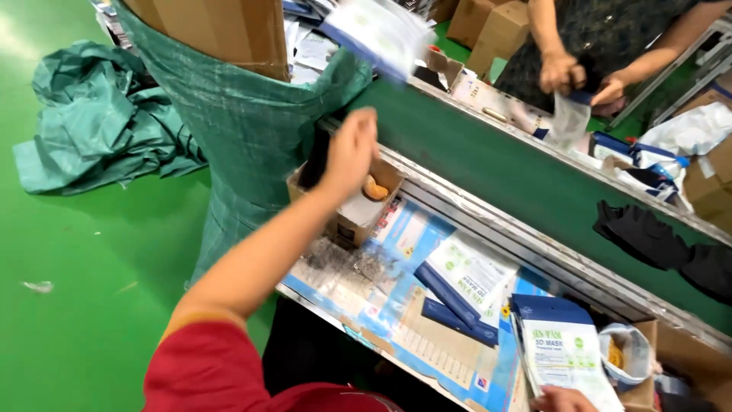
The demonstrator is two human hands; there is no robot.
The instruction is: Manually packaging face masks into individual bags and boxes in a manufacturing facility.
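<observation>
At twelve o'clock, over the green sack [252,130], a flat packet [379,30] hangs beyond our left hand [351,152], fingers loose, gripping nothing. It looks light and slippery (pinch an edge). Our right hand [563,400] is barely visible; grip unclear.

The person's left arm stretches forward and up from the lower left, bare from a rolled red sleeve with an orange-yellow cuff at the upper arm. The forearm runs diagonally to the left hand [351,152], which is raised with its back toward the camera, fingers loosely curled and slightly blurred; it grips nothing that can be seen. Only a sliver of the right hand [563,400] shows at the bottom edge, knuckles up; whether its fingers are closed cannot be told.
</observation>
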